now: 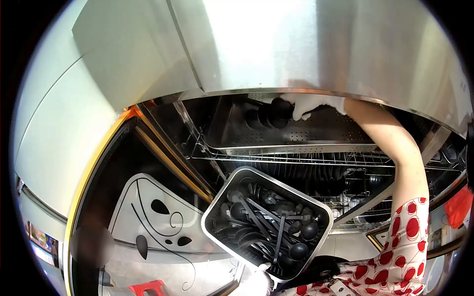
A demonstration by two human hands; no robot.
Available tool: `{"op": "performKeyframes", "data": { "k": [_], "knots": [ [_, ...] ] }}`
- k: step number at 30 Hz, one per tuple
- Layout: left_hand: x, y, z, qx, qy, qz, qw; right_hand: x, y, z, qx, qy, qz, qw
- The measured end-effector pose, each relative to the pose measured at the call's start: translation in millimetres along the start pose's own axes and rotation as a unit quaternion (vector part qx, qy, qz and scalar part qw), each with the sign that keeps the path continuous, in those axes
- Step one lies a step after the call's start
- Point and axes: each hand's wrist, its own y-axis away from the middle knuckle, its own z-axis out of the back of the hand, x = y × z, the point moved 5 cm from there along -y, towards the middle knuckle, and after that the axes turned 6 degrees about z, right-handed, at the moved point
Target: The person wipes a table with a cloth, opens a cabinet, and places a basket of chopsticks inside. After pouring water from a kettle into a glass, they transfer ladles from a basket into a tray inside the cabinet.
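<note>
Single head-worn view, wide-angle (corners go black), looking forward and down, close above the bin (290, 188), facing the wire rack (306, 157) beyond.

black long-handled utensils (279, 237) in deep rectangular metal-rimmed tub (249, 176) | tub before silver wire rack (316, 158) | shallow perforated rectangular metal tray (338, 132) on rack | rounded black pieces (281, 109) in tray's left half

Glare: steel panel (266, 42) | dim: lower rack (340, 201) | washed out: left hand (255, 282) | edges: fisheye bend, black corners
</note>
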Motion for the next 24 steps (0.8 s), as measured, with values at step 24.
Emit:
{"op": "performKeyframes", "data": {
  "k": [24],
  "knots": [
    [-18, 21, -15, 0.002, -0.142, -0.148, 0.979, 109, 71, -4, -0.272, 0.073, 0.018, 0.959]
  ]
}}
